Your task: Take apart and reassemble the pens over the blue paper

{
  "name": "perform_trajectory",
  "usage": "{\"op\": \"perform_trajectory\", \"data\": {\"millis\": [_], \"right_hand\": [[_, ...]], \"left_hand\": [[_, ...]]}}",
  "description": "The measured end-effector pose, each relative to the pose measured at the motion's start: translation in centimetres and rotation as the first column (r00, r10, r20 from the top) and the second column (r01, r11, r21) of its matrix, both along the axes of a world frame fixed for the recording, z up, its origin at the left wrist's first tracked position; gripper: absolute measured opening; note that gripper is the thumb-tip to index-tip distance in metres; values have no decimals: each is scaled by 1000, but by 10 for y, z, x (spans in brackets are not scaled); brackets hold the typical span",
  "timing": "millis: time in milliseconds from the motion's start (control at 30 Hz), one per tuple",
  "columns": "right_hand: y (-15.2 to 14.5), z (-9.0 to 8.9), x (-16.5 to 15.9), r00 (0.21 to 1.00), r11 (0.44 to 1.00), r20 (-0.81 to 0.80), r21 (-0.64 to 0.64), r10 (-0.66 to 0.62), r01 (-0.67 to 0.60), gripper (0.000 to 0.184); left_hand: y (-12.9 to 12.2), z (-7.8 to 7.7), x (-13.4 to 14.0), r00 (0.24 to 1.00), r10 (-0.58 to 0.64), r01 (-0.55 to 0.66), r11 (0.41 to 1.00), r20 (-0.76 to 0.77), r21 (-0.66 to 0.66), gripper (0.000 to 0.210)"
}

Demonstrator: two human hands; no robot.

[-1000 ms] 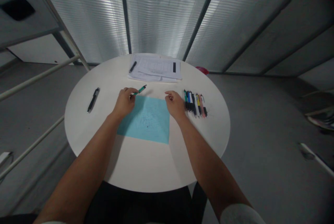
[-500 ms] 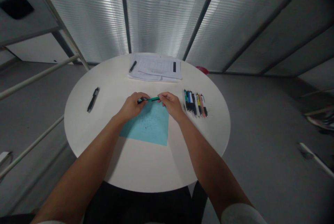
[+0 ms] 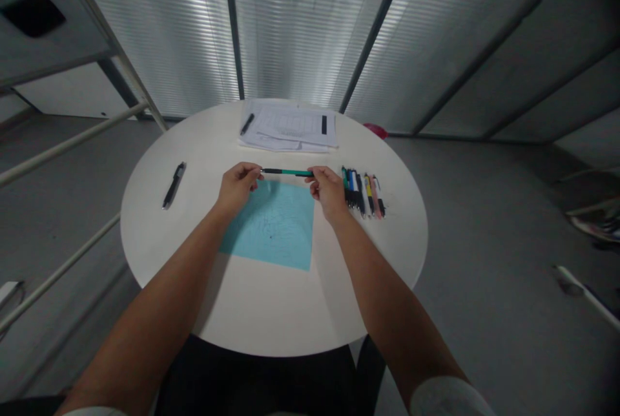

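A green pen (image 3: 287, 172) with black ends spans the gap between my hands, level above the far edge of a blue sheet of paper (image 3: 271, 225). The fingertips of my left hand (image 3: 238, 187) pinch its metal tip end. At the other end, my right hand (image 3: 328, 190) grips the black end between thumb and fingers. The sheet lies flat on the white round table (image 3: 271, 312) and carries faint scribbles. Just right of my right hand is a row of several pens (image 3: 363, 191) in various colours.
A stack of printed papers (image 3: 290, 125) lies at the table's far side, with a black pen (image 3: 247, 123) on it. Another black pen (image 3: 173, 185) rests at the left. Metal rails (image 3: 72, 141) stand left of the table, and a blind-covered glass wall (image 3: 290, 28) is behind it.
My hands have moved apart and slightly away from me. The green pen now shows nearly its whole length, with my left hand at its tip instead of over its black part.
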State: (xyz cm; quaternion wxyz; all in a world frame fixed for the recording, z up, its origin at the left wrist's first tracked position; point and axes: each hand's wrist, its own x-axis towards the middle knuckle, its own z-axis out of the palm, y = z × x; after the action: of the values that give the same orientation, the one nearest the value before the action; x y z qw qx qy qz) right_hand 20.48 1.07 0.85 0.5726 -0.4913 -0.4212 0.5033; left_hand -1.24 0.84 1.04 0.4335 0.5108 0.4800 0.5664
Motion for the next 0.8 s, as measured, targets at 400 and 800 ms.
{"op": "perform_trajectory", "data": {"millis": [400,800], "right_hand": [[3,-4,0,998,999,65,-48,16,-13,24],[4,-6,0,996,1000,91,-26,16,-14,14]], "left_hand": [[8,-9,-5,988,-23,31,998,151,-52,14],[7,-6,-7,972,-45,65,995,229,-80,12]]}}
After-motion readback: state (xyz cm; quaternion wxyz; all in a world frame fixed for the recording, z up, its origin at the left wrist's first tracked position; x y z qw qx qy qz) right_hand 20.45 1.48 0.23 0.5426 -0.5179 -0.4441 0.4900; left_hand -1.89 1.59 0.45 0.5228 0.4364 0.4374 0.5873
